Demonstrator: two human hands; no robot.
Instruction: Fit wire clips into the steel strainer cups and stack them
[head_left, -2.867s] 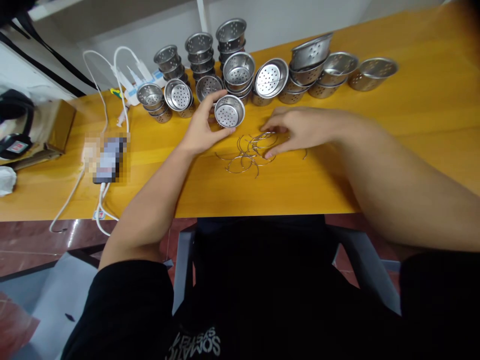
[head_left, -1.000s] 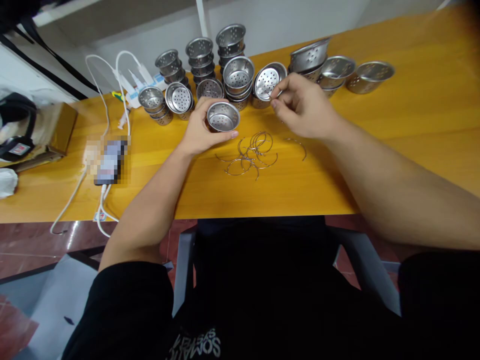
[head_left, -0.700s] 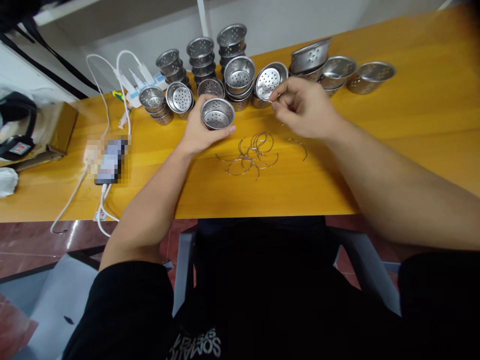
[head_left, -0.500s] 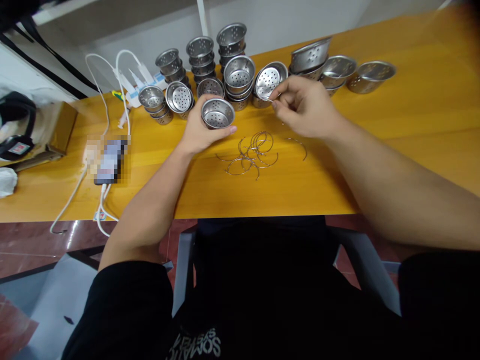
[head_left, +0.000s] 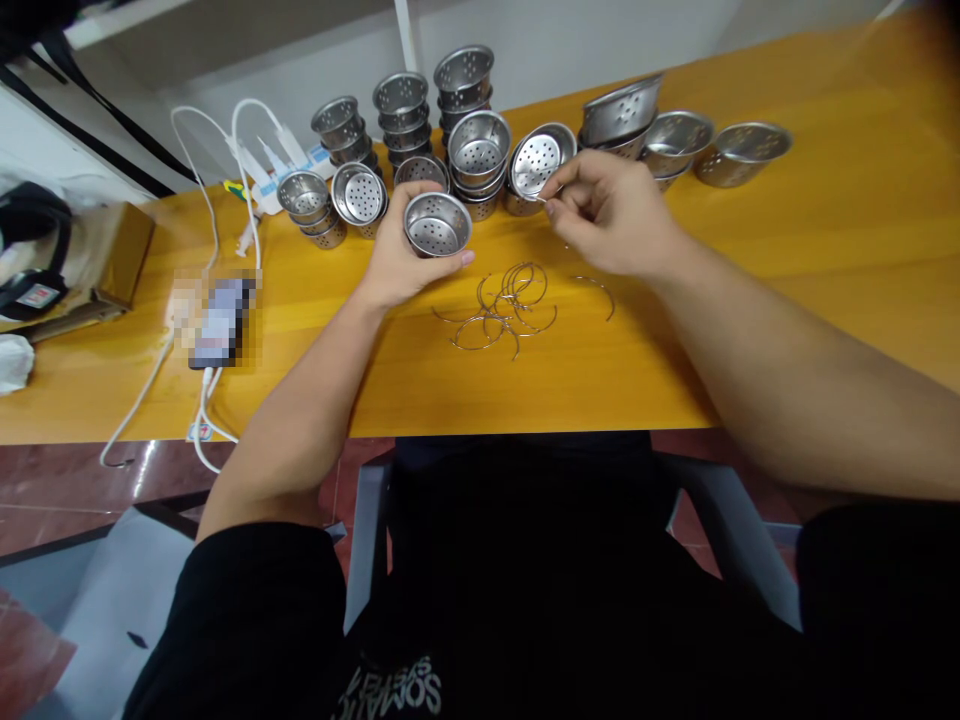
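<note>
My left hand (head_left: 401, 255) is wrapped round a perforated metal cup (head_left: 437, 226), its open mouth tilted toward me, raised at the near side of the other cups. To the right, my right hand (head_left: 611, 212) is closed in a pinch, thumb against forefinger, with a thin bright end of wire showing at the fingertips. Most of that wire is hidden by the fingers. Below and between the hands, several curved thin wires (head_left: 499, 318) lie tangled on the table. One separate curved wire (head_left: 600, 290) rests under my right wrist.
Several stacks of perforated metal cups (head_left: 400, 105) line the back of the table (head_left: 615, 385). More cups (head_left: 742, 153) stand at the right. At the left are a phone (head_left: 221, 322) with white cables, a power strip (head_left: 274, 185), and headphones (head_left: 34, 260) by a cardboard box (head_left: 124, 262).
The cup in my left hand has tilted and shifted very slightly. My right hand stays almost where it was, still pinching; the wires on the table have not moved.
</note>
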